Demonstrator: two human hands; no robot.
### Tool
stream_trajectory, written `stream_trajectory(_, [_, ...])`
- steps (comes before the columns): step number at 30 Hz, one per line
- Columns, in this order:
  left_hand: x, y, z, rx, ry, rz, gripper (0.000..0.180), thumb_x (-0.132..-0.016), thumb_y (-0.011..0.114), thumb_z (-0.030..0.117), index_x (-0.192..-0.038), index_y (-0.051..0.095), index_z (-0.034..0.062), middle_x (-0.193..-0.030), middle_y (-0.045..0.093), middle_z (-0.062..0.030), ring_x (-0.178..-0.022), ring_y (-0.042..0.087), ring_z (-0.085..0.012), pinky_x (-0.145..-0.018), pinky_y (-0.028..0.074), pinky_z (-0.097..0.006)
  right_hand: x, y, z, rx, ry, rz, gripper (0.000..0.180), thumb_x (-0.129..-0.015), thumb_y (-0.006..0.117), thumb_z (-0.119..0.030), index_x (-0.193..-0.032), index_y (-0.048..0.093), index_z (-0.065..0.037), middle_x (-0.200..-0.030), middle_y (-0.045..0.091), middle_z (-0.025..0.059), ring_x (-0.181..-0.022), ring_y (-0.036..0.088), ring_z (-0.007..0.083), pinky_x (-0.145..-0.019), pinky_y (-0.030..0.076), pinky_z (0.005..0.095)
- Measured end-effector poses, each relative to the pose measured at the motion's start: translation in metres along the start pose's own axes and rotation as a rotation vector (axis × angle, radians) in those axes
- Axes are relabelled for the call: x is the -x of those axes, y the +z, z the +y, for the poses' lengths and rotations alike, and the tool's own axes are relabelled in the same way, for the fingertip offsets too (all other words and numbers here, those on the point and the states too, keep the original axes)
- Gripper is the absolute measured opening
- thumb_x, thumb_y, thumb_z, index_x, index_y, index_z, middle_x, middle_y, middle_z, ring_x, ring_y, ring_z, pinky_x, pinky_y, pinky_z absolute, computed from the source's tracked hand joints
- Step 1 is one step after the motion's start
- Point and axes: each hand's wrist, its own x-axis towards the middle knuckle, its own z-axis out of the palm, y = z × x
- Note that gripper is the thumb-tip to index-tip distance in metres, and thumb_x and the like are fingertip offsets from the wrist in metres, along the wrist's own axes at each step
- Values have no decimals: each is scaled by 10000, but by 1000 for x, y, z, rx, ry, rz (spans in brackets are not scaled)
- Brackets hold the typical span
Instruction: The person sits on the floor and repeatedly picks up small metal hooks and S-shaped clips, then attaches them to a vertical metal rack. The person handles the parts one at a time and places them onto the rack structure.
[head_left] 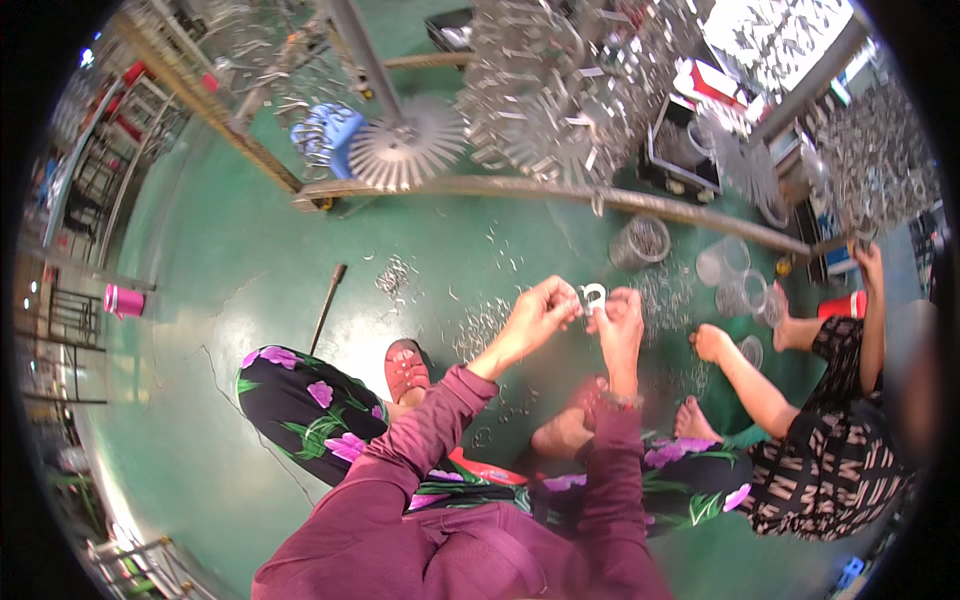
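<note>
My right hand pinches a small white C-shaped piece between thumb and fingertips, in front of me above the floor. Close to its left side, my left hand has its thumb and fingers pressed together. Something small and pale seems to be at those fingertips, too small to make out. Beneath and around both hands, many small curved metal pieces lie scattered on the green floor. Another loose heap of metal pieces lies farther left.
Beyond my hands stand a clear tub of metal parts and a rack bar with hanging metal pieces. Clear containers are at the right, beside a seated co-worker's hand. A thin rod lies left; a pink bucket stands farther off.
</note>
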Motion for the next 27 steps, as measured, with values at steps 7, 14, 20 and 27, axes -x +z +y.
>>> stream_trajectory(7, [8,-1,-5,-501,17,6,166,-874,576,153,-946,615,10,-777,662,-95,-701,628,-181,-657,492,-324,11,-37,14,101,-47,-23,305,-816,521,71,-1110,591,31,-791,630,92,-656,617,118,-533,564,248])
stream_trajectory(14, [34,20,-180,-647,-133,79,172,-785,583,166,-774,638,3,-773,643,-207,-739,626,-378,-677,495,-452,28,-89,-5,143,-71,30,215,-818,545,71,-1030,578,87,-832,640,115,-710,638,145,-581,561,281])
stream_trajectory(20, [48,40,-226,-691,-270,122,221,-774,613,220,-824,668,12,-769,624,-249,-799,624,-410,-715,497,-478,54,-85,-2,108,-19,-78,238,-875,549,33,-1102,581,96,-935,644,146,-823,634,161,-712,578,295])
stream_trajectory(27, [60,-88,-186,-749,-199,719,224,-845,574,257,-850,653,48,-834,644,-154,-820,616,-336,-735,480,-417,49,-25,14,15,26,-207,206,-853,572,44,-1055,597,73,-882,644,97,-761,629,126,-661,566,257])
